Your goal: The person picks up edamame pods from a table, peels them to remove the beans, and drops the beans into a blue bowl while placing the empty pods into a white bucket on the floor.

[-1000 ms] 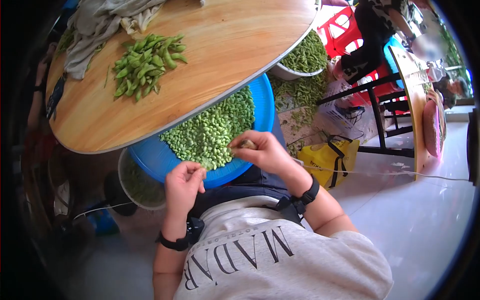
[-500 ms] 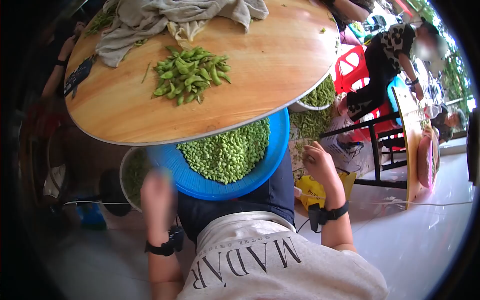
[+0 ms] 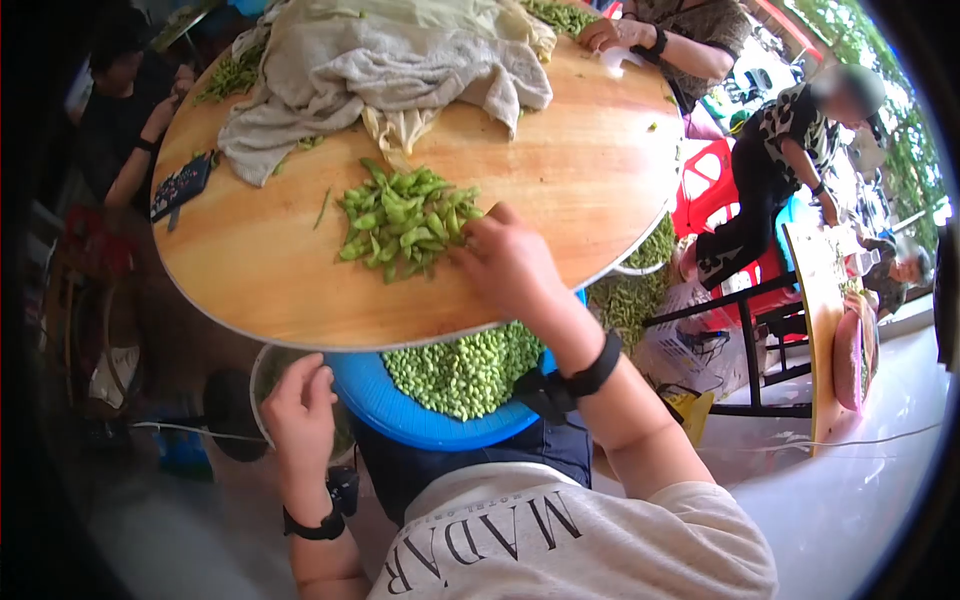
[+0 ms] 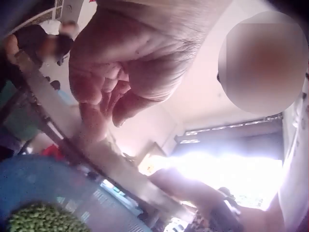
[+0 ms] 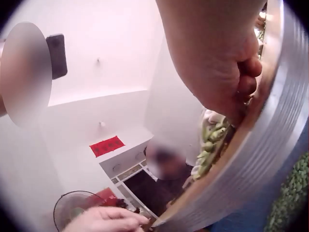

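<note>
While right hand [image 3: 512,265] reaches over table [image 3: 250,285], pod pile [image 3: 400,222] lies just left of it, at fingertips; fingers bend downward, whether gripping pod cannot tell. Left hand [image 3: 303,412] hovers beside blue basin [image 3: 362,395], fingers loosely bent, nothing visible in them. Basin, below right forearm, holds shelled beans [image 3: 465,378]; table hides its far side. Tub [image 3: 255,395] behind left hand: contents dim. Bucket [image 3: 642,271] beyond right forearm mostly hidden, pods showing.
</note>
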Available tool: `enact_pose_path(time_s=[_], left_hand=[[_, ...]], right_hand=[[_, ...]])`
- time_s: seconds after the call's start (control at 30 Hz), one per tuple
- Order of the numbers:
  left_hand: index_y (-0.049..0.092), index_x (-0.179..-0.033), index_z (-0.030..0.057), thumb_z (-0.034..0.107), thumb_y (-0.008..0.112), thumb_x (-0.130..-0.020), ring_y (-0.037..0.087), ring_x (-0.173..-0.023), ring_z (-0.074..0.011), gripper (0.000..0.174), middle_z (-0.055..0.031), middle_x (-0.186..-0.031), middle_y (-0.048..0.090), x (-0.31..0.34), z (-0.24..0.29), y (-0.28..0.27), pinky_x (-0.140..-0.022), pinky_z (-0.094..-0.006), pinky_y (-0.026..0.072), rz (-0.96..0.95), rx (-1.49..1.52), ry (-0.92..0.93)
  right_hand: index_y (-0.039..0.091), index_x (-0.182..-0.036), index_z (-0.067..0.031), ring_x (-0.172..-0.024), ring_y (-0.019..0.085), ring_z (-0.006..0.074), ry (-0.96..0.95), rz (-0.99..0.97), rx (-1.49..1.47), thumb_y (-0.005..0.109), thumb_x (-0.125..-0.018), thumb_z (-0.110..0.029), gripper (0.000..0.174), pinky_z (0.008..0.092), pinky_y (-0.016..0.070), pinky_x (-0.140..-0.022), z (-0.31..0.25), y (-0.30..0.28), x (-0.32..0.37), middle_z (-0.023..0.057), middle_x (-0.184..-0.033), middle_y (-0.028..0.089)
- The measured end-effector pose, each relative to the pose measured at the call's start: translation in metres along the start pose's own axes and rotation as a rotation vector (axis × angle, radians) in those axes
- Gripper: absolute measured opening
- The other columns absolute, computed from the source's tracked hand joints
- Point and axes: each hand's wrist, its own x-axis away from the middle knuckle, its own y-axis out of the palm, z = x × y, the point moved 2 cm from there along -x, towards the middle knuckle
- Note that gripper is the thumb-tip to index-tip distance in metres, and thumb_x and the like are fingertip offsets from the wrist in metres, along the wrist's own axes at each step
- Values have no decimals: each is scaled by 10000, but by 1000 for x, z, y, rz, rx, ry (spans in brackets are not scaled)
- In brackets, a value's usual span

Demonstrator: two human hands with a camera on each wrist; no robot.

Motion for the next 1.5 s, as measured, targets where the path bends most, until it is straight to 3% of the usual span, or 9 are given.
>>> enact_pose_path(time_s=[0.27, 0.37, 0.57, 0.6, 0.67, 0.73, 0.87, 0.97, 1.5], left_hand=[[579, -1007, -42, -70, 578, -758, 600, -663, -167, 250, -149, -982, 587, -23, 77, 44, -575, -260, 494, -116, -69, 508], [571, -1015, -30, -57, 591, -749, 600, -663, -223, 268, -160, -930, 598, -32, 101, 68, -588, -296, 483, -128, -111, 629], [599, -899, 0, 16, 611, -753, 597, -668, -315, 148, -158, -796, 609, -30, 92, 87, -549, -342, 471, -437, -8, 510], [600, -885, -3, 15, 613, -751, 593, -657, -320, 136, -163, -775, 606, -27, 90, 85, -540, -343, 465, -466, 32, 434], [600, -866, -13, 26, 632, -755, 580, -599, -277, 122, -146, -688, 585, -16, 79, 84, -510, -316, 439, -436, 168, 241], [597, -868, -19, 31, 640, -760, 573, -580, -250, 126, -135, -666, 577, -8, 78, 84, -504, -300, 433, -445, 284, 8], [590, -906, -50, 13, 630, -792, 508, -492, -86, 136, -55, -687, 582, 4, 68, 88, -440, -224, 400, -293, 244, 350], [602, -880, -2, 56, 668, -749, 574, -586, -256, 158, -130, -705, 586, 11, 76, 83, -517, -298, 449, -164, 123, 516], [579, -912, -18, -23, 623, -740, 576, -649, -300, 178, -149, -745, 577, 41, 75, 61, -548, -344, 463, -174, -58, 562]], right_hand=[[571, -810, 8, -710, 543, 361, 29, -32, -166, 611, -706, -83, 144, 395, 446, -624, 9, -30, -6, 175, -762, 534], [535, -794, 2, -718, 535, 369, -91, -230, -282, 597, -703, -72, 133, 405, 444, -619, -8, -48, 6, 175, -745, 519], [564, -884, 5, -750, 545, 364, -144, -381, -472, 626, -698, -85, 216, 380, 453, -646, -17, -62, 33, 180, -805, 529], [580, -913, 8, -708, 565, 285, -153, -335, -515, 617, -769, -114, 192, 338, 458, -646, -13, -62, 35, 128, -786, 565], [591, -936, 9, -669, 543, 152, 287, -357, -878, 559, -855, -153, 184, 277, 451, -623, -1, -59, 46, 39, -749, 574], [605, -953, -22, -593, 452, 33, 327, -413, -1107, 471, -926, -278, 290, 168, 374, -515, 11, -46, 56, -23, -716, 543], [554, -860, -20, -503, 357, 42, 421, -525, -1267, 410, -945, -338, 359, 183, 278, -436, -8, -28, 77, -34, -589, 412], [540, -850, -17, -500, 358, 45, 421, -545, -1279, 392, -948, -353, 379, 185, 274, -431, -19, -25, 81, -33, -589, 406], [554, -858, -2, -535, 410, 41, 380, -514, -1078, 463, -931, -266, 288, 183, 328, -457, -48, -20, 97, -25, -615, 461]])
